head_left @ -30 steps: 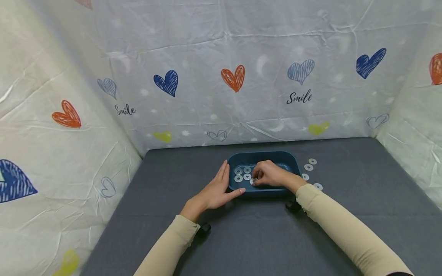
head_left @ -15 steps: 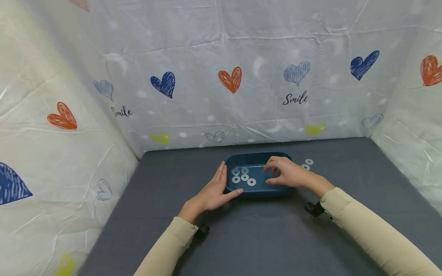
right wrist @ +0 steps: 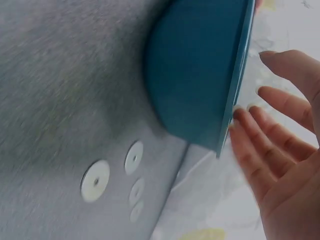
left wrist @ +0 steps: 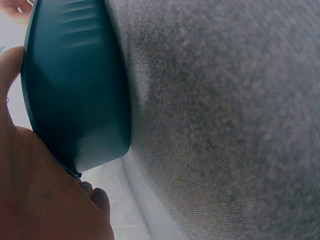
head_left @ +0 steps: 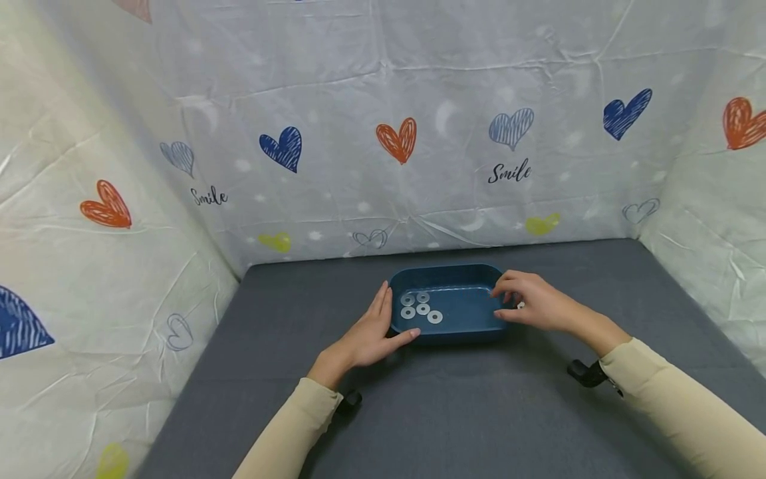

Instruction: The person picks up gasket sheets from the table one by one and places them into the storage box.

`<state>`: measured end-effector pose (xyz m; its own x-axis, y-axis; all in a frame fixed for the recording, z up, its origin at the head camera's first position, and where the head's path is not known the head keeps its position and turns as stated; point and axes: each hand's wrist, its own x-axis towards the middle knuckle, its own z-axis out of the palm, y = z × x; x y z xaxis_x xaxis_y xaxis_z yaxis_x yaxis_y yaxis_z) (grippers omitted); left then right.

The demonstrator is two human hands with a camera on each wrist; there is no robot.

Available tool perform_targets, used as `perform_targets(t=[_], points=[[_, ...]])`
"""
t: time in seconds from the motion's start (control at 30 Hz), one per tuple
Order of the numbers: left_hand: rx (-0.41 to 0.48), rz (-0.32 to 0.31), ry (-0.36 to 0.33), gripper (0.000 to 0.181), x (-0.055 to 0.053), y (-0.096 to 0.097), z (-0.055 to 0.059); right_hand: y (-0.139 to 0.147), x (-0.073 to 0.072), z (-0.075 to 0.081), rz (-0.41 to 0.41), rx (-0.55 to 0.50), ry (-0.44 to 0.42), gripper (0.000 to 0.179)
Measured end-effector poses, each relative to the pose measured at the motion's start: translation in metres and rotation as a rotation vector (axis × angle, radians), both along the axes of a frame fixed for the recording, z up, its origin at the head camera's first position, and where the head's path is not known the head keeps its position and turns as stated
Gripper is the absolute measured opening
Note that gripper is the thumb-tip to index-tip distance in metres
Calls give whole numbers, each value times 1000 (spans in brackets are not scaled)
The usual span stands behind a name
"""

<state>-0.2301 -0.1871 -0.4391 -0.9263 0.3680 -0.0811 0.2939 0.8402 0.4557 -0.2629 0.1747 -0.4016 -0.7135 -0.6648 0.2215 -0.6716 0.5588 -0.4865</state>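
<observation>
left hand (head_left: 365,336), spread, touches tray (head_left: 467,313); right hand (head_left: 534,303), loosely curved, perhaps too.

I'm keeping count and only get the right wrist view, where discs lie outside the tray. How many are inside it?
Observer: Five discs show inside the tray in the head view.
Operator: Good. Where is the left hand?
Observer: The left hand is at the tray's left end, touching it.
Operator: And which part of the tray are those discs in?
Observer: The left part, on that hand's side.
</observation>
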Motion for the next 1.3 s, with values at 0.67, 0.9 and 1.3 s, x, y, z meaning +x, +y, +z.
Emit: perform_targets(t=[0.67, 0.9, 1.3], points=[[1, 11, 7, 114, 2, -2, -5, 56, 17, -18, -148, 20, -23, 28], [3, 12, 3, 114, 1, -1, -5, 66, 13, -26, -178, 44, -25, 32], [8, 2, 1, 114, -1, 0, -2, 71, 4, -42, -227, 72, -110, 35]])
